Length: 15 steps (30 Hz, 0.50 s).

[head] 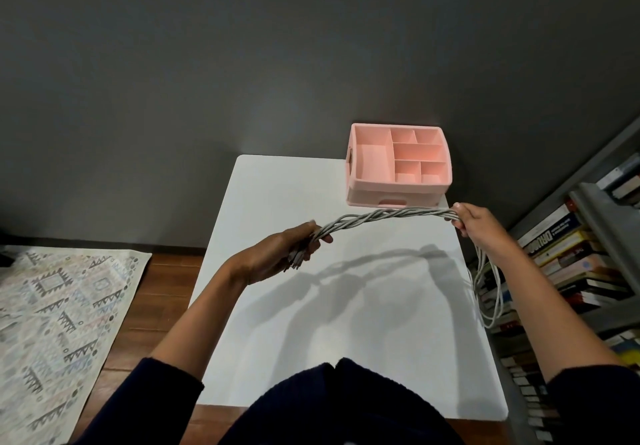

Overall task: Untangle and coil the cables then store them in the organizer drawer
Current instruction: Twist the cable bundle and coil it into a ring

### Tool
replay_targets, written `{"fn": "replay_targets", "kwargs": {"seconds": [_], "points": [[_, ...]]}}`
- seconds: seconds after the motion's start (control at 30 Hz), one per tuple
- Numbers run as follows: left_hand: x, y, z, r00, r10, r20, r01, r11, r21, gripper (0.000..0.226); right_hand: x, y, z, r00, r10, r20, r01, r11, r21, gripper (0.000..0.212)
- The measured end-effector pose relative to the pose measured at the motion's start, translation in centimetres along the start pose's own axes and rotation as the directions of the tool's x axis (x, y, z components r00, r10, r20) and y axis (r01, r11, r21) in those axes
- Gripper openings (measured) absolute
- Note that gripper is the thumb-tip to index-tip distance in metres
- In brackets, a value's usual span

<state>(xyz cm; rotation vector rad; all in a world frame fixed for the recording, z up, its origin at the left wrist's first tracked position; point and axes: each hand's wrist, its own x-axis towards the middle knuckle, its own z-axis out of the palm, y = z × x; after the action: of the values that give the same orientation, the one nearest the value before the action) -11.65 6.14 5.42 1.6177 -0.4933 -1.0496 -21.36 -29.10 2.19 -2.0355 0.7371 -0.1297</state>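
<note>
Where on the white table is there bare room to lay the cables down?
The table is bare everywhere left of and in front of the pink organizer. Only its far right corner is crowded, where the organizer stands.

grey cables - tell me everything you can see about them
The grey cables are several thin, matte cords twisted together like a rope. The twisted stretch arches in the air between both hands, above the white table, where it casts a shadow. The left hand grips one end, with the plug ends poking out below it. The right hand grips the other side. Beyond it the rest hangs in loose loops past the table's right edge.
</note>
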Motion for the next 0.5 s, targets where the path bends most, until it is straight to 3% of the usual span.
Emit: {"fn": "replay_targets", "kwargs": {"seconds": [0.07,0.13,0.23,0.3,0.4,0.5], "points": [[0.2,0.2,-0.2,0.999,-0.025,0.032,0.027,0.996,-0.079,0.07,-0.3,-0.2,-0.1,1.0,-0.002,0.01,0.001,0.999,0.038,0.035],[0.4,0.2,-0.3,0.998,-0.014,0.067,0.02,0.996,-0.088,0.074,-0.6,-0.5,-0.2,1.0,-0.004,0.016,0.003,0.997,0.073,0.035],[0.5,0.2,-0.2,0.994,0.073,0.079,-0.077,0.996,0.053,0.049,-1.0,-0.8,-0.3,1.0,-0.001,0.017,-0.002,0.991,0.137,0.035],[0.5,0.2,-0.2,0.988,0.093,0.125,-0.1,0.994,0.051,0.038,-1.1,-0.9,-0.3,1.0,0.02,0.016,-0.023,0.986,0.166,0.035],[0.4,0.2,-0.7,0.973,0.048,0.227,-0.074,0.991,0.108,0.028,-1.3,-1.0,-0.6,0.999,0.025,0.041,-0.032,0.986,0.162,0.036],[0.5,0.1,-0.8,0.928,-0.064,0.367,-0.069,0.939,0.338,0.02,-1.4,-1.1,-0.7,0.997,0.002,0.075,-0.014,0.987,0.158,0.035]]}}
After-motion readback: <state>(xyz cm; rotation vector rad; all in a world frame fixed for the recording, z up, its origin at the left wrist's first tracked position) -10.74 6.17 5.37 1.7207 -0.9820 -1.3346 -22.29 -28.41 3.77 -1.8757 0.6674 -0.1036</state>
